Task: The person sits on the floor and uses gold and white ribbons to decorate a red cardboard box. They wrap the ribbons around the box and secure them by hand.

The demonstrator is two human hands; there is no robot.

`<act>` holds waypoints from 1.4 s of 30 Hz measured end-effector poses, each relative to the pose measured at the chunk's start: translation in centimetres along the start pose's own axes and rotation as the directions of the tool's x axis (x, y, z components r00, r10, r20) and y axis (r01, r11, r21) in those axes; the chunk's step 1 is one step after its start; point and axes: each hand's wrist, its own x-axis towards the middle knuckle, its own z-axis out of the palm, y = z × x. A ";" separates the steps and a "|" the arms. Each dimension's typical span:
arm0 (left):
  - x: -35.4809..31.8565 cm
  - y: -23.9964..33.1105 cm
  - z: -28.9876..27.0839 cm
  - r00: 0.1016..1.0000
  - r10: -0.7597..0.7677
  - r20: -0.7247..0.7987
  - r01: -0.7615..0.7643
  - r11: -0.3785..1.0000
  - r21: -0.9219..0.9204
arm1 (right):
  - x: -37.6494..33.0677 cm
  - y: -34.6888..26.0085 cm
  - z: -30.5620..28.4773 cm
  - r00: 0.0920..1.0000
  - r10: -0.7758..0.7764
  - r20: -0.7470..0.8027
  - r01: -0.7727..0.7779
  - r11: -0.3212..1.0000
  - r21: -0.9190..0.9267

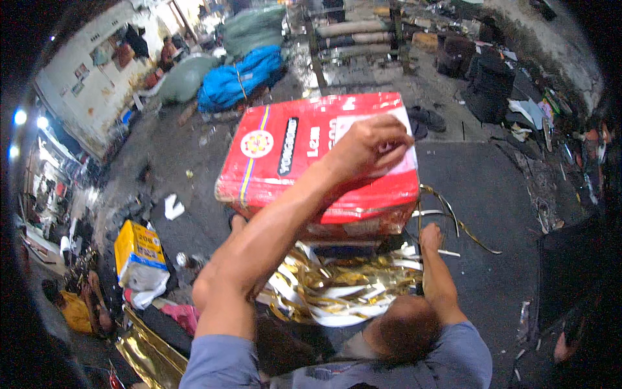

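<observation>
A red cardboard box [285,155] wrapped in shiny clear tape stands in front of me. A pale pink label [405,162] covers its top right part. My left arm reaches across the box, and my left hand [376,144] is closed over the label, fingers curled; what they hold, if anything, is hidden. Low beside the box's near right corner, my right hand [431,237] is closed in a fist among thin gold and white strips [453,214]. Whether it grips a strip is not clear. A heap of shiny gold and white strips [337,285] lies between me and the box.
A yellow, blue and white package [139,256] stands at the left. Gold sheet material [149,353] lies at lower left. A person in yellow [74,311] is at the far left. Farther off are a blue bundle [240,76], green sacks [253,29] and dark shoes [424,120].
</observation>
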 end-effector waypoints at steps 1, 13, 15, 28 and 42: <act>-0.5 -0.2 -0.1 1.000 -0.009 -0.006 0.009 1.000 -0.007 | -0.1 0.0 -0.1 1.000 0.025 -0.001 -0.025 0.999 -0.028; -1.6 0.0 0.3 0.985 0.173 0.027 -0.162 0.841 0.516 | -0.3 1.4 0.1 0.998 -0.054 -0.015 0.050 0.979 -0.198; -2.1 -0.1 0.8 0.999 0.015 0.042 -0.032 0.892 0.451 | -1.6 0.9 -0.5 1.000 -0.023 -0.006 0.022 0.990 -0.137; -31.1 13.7 6.2 0.553 -0.108 0.826 -0.021 0.989 0.143 | 5.9 10.3 -8.8 0.874 0.367 -0.317 -0.105 0.781 0.615; -10.5 18.1 -2.9 0.728 -0.581 0.366 0.667 0.722 -0.181 | -23.9 -18.4 -31.7 0.181 -0.965 0.188 0.437 0.250 0.864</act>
